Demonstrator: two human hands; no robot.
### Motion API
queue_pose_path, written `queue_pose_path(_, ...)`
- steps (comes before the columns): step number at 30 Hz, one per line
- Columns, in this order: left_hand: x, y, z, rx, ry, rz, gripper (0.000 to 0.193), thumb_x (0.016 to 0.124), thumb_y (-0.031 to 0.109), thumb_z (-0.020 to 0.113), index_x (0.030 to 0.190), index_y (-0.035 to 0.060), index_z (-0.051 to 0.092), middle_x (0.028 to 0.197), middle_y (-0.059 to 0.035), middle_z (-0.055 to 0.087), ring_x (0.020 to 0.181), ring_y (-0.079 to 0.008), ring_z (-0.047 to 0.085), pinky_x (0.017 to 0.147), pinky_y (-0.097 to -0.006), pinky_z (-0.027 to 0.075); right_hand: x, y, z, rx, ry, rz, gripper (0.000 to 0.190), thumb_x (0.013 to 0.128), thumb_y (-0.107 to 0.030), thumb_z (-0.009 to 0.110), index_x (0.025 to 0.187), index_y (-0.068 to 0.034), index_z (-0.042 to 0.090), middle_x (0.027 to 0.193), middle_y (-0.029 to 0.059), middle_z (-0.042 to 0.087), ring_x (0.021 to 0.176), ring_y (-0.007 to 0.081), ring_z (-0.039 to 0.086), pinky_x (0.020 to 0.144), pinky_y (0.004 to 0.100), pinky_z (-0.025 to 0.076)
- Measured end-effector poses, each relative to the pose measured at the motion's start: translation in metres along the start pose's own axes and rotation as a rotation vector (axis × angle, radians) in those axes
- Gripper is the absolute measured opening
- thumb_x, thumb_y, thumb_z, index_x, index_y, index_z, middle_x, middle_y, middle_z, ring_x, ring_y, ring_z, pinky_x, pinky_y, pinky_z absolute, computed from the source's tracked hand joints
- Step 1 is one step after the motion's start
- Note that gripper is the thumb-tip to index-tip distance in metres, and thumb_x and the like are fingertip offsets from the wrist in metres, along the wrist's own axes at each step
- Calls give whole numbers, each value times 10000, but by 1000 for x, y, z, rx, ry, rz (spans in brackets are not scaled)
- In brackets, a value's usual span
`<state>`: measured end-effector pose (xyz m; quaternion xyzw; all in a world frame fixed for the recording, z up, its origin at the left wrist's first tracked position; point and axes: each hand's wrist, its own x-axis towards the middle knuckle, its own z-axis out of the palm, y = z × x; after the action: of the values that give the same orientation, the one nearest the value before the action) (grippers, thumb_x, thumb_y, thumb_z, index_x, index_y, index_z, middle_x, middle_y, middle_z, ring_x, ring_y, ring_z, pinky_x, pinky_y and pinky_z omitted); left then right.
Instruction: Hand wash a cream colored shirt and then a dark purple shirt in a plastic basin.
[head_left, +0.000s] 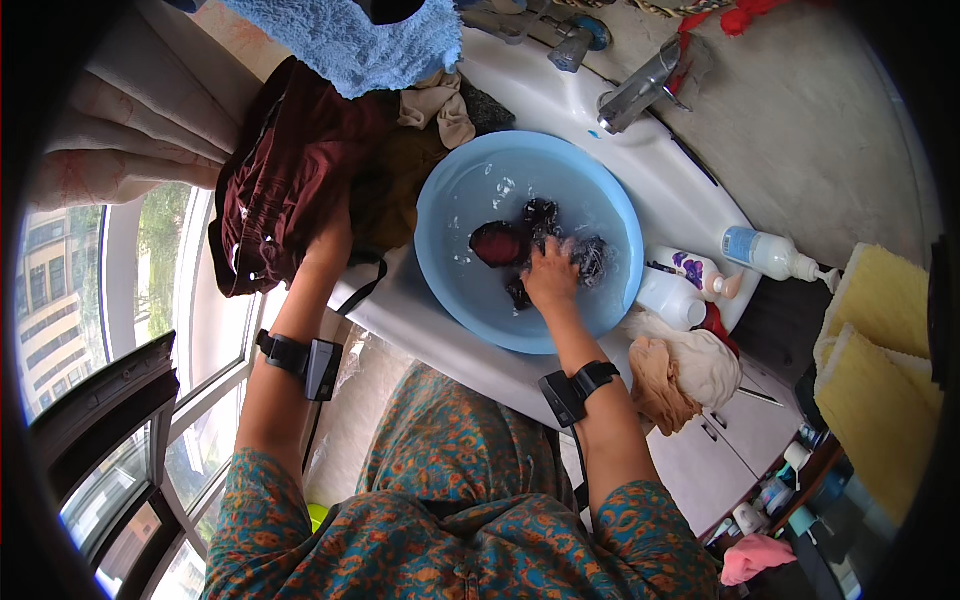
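A light-blue plastic basin (433, 289) of water rests on the white sink. Dark wet cloth (541, 217) lies in the water, with a maroon part (497, 245) bulging above the surface. My right hand (553, 276) reaches into the basin, palm down on the dark cloth, fingers spread. Splashed water blurs the fingertips. To the left, my left hand (331, 238) grips a maroon garment (289, 176) with a gathered waistband, held up beside the basin. Its folds hide most of those fingers.
A chrome faucet (637, 90) stands behind the basin. Pump bottles (761, 251) and a white bottle (671, 296) lie on the sink's right. Beige and white cloths (682, 367) hang over the front edge. A blue towel (367, 45) hangs at the top, a window (67, 277) stands left.
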<state>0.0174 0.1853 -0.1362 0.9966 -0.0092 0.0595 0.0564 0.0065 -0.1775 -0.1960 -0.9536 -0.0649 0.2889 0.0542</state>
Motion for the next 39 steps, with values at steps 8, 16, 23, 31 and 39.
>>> queue_pose_path(8,15,67,-67,-394,-161,-276,184,899,140,483,1017,103,619,858,-200,656,841,-378,635,708,-458,484,0,-12,-21,20,71,-2,473,796,-326,685,1216,-127,599,1383,106,394,1330,388,310,1051,571,300)
queue_pose_path(16,15,210,-108,-1354,-268,-278,156,947,107,491,1002,-7,583,888,-46,620,866,-105,539,825,-255,433,-20,-91,-48,988,508,-720,541,873,-207,583,1372,-98,407,1324,138,500,1184,317,514,945,380,450)
queue_pose_path(23,14,228,-125,-1392,-201,-243,196,969,171,510,1019,0,592,882,-41,623,878,-112,539,837,-263,434,-56,-52,-100,2204,-190,-505,501,871,-155,575,1350,-89,443,1265,116,554,1149,284,549,938,368,460)
queue_pose_path(31,-20,170,-59,-590,-171,-11,465,806,280,678,1219,104,556,1102,-122,577,1090,-311,532,964,-412,406,-28,50,-60,2448,32,-20,431,858,-27,510,1287,-24,475,1221,129,562,1114,268,567,939,385,485)
queue_pose_path(39,-35,141,-41,-245,-605,-83,199,858,240,605,985,87,615,813,-157,657,788,-346,650,694,-454,511,-30,43,-75,1599,702,503,546,817,22,414,1361,7,360,1251,161,489,1006,232,555,762,308,483)
